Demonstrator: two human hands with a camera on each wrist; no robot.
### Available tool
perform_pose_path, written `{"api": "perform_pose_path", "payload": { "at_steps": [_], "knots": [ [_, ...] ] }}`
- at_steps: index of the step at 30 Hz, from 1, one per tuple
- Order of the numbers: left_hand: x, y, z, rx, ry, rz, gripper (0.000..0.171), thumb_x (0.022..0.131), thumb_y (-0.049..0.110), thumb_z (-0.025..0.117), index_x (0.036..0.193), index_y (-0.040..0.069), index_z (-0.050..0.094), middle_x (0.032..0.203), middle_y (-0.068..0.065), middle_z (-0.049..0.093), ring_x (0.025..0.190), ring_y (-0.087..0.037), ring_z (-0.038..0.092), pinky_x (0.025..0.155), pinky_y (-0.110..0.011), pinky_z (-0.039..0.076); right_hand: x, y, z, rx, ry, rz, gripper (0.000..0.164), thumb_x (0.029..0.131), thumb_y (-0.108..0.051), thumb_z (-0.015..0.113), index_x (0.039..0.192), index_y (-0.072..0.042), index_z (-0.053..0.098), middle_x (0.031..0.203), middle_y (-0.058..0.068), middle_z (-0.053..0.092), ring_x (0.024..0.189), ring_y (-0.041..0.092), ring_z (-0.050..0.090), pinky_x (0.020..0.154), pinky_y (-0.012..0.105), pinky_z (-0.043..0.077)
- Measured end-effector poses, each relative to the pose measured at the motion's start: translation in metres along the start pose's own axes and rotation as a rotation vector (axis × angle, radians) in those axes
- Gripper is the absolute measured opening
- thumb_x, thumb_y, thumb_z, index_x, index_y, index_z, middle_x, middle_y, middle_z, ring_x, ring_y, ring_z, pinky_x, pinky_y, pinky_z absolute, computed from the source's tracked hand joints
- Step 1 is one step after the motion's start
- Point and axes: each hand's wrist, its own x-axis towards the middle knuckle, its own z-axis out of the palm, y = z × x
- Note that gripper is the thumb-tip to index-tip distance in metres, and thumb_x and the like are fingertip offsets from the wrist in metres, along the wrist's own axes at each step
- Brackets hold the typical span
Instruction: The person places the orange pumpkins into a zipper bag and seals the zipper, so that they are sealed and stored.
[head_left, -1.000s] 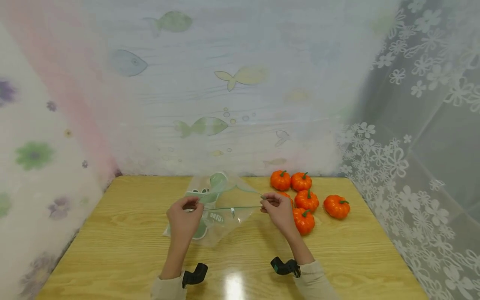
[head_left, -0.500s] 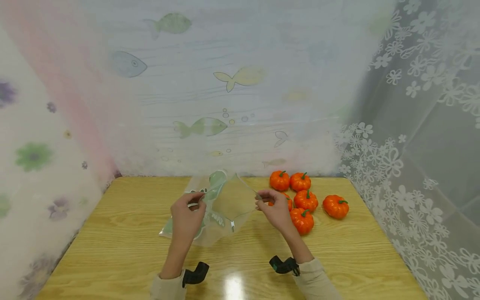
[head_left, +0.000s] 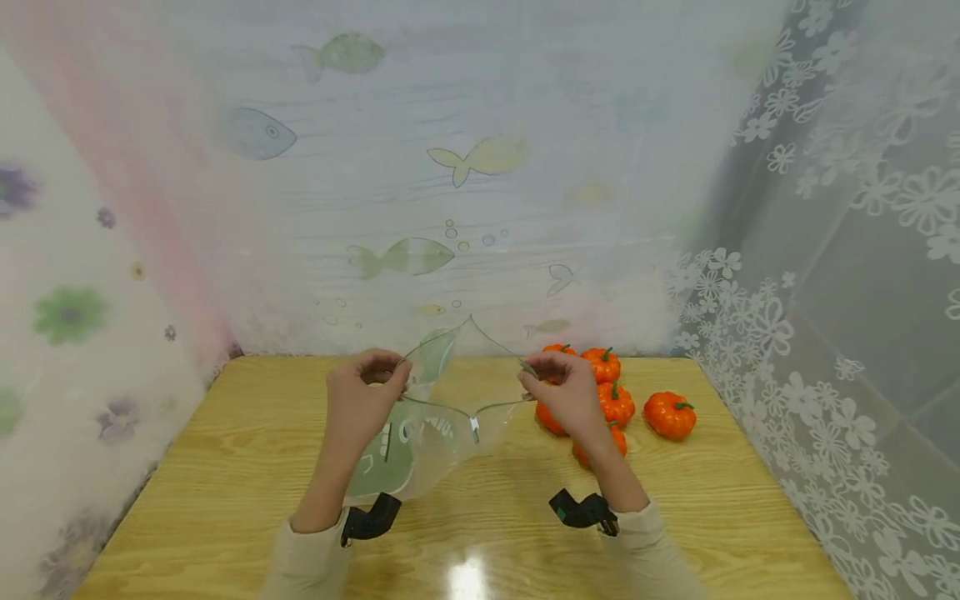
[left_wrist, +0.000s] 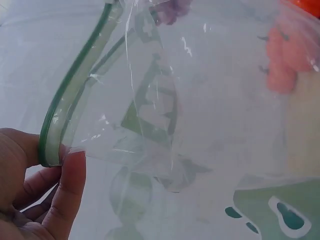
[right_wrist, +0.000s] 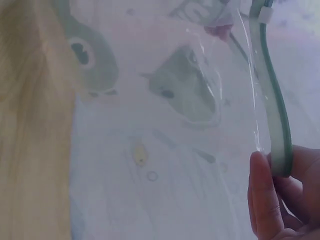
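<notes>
Your left hand [head_left: 352,400] and right hand [head_left: 573,397] each pinch a side of the green zip strip [left_wrist: 73,75] of the clear zip bag [head_left: 431,446], lifted over the counter [head_left: 225,467] with its mouth gaping; you can't tell whether its base touches down. Grip lightly and level, and don't spread wider, as that would likely flatten the mouth. Mind the white slider [head_left: 475,428] on the near lip. Beside and beyond your right hand sit orange toy pumpkins [head_left: 615,404], one apart; behind rises a fish-print backdrop [head_left: 630,183].
</notes>
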Motion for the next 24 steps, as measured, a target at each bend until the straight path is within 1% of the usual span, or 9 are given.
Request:
{"api": "perform_pose_path", "payload": {
  "at_steps": [3, 6, 9, 11, 14, 17, 19, 21, 24],
  "knots": [
    [0.008, 0.015, -0.011, -0.012, 0.017, 0.06, 0.008, 0.093, 0.005, 0.073, 0.092, -0.003, 0.075, 0.079, -0.02, 0.07, 0.057, -0.007, 0.065, 0.057, -0.027, 0.059, 0.006, -0.018, -0.011, -0.025, 0.02, -0.004, 0.012, 0.089, 0.001, 0.075, 0.099, 0.006, 0.073, 0.083, 0.005, 0.07, 0.07, 0.013, 0.069, 0.065, 0.032, 0.063],
    [0.013, 0.028, -0.019, -0.041, 0.042, 0.096, 0.006, 0.092, 0.001, 0.072, 0.091, -0.004, 0.075, 0.077, -0.021, 0.07, 0.054, -0.008, 0.065, 0.057, -0.027, 0.06, 0.012, -0.032, -0.021, -0.061, 0.031, -0.019, 0.01, 0.09, -0.001, 0.074, 0.098, 0.003, 0.075, 0.082, 0.001, 0.071, 0.073, 0.014, 0.068, 0.067, 0.03, 0.062],
    [0.015, 0.039, -0.024, -0.042, 0.07, 0.113, 0.005, 0.091, -0.002, 0.071, 0.089, -0.004, 0.075, 0.077, -0.019, 0.07, 0.056, -0.008, 0.066, 0.059, -0.026, 0.06, 0.016, -0.045, -0.028, -0.104, 0.034, -0.035, 0.009, 0.09, -0.002, 0.073, 0.098, 0.002, 0.077, 0.083, 0.003, 0.073, 0.077, 0.018, 0.068, 0.069, 0.027, 0.06],
    [0.014, 0.044, -0.026, -0.037, 0.079, 0.105, 0.005, 0.091, -0.002, 0.071, 0.089, -0.003, 0.076, 0.078, -0.018, 0.071, 0.057, -0.009, 0.067, 0.06, -0.026, 0.06, 0.019, -0.051, -0.032, -0.133, 0.038, -0.037, 0.009, 0.09, -0.003, 0.072, 0.098, 0.0, 0.077, 0.084, 0.007, 0.074, 0.076, 0.02, 0.069, 0.069, 0.027, 0.059],
    [0.013, 0.048, -0.026, -0.026, 0.079, 0.094, 0.006, 0.091, -0.001, 0.071, 0.09, -0.003, 0.076, 0.079, -0.017, 0.071, 0.058, -0.01, 0.068, 0.062, -0.025, 0.06, 0.021, -0.056, -0.037, -0.175, 0.035, -0.032, 0.01, 0.09, -0.004, 0.072, 0.098, -0.001, 0.078, 0.086, 0.013, 0.074, 0.075, 0.02, 0.068, 0.069, 0.028, 0.059],
    [0.011, 0.047, -0.024, -0.035, 0.083, 0.084, 0.006, 0.091, -0.001, 0.071, 0.09, -0.003, 0.076, 0.078, -0.017, 0.071, 0.059, -0.011, 0.068, 0.062, -0.025, 0.06, 0.022, -0.058, -0.038, -0.178, -0.003, -0.01, 0.012, 0.091, -0.005, 0.071, 0.1, 0.0, 0.077, 0.088, 0.017, 0.074, 0.074, 0.018, 0.069, 0.07, 0.029, 0.06],
    [0.011, 0.045, -0.022, -0.054, 0.079, 0.077, 0.005, 0.091, -0.002, 0.071, 0.091, -0.004, 0.076, 0.078, -0.017, 0.071, 0.058, -0.012, 0.068, 0.062, -0.026, 0.06, 0.022, -0.056, -0.036, -0.155, -0.041, -0.005, 0.013, 0.092, -0.005, 0.072, 0.102, 0.001, 0.076, 0.09, 0.02, 0.073, 0.075, 0.019, 0.07, 0.071, 0.03, 0.061],
    [0.009, 0.043, -0.018, -0.076, 0.061, 0.069, 0.005, 0.091, -0.002, 0.071, 0.093, -0.004, 0.075, 0.081, -0.016, 0.071, 0.06, -0.012, 0.068, 0.062, -0.028, 0.061, 0.022, -0.054, -0.034, -0.141, -0.079, -0.009, 0.014, 0.092, -0.007, 0.073, 0.103, 0.002, 0.075, 0.09, 0.017, 0.073, 0.077, 0.018, 0.07, 0.072, 0.029, 0.06],
    [0.008, 0.04, -0.012, -0.105, 0.007, 0.05, 0.008, 0.092, -0.001, 0.071, 0.097, -0.006, 0.075, 0.086, -0.018, 0.07, 0.065, -0.014, 0.069, 0.061, -0.031, 0.062, 0.02, -0.049, -0.027, -0.112, -0.132, -0.021, 0.018, 0.093, -0.009, 0.074, 0.105, 0.003, 0.074, 0.089, 0.013, 0.072, 0.075, 0.018, 0.07, 0.07, 0.031, 0.061]
  ]
}}
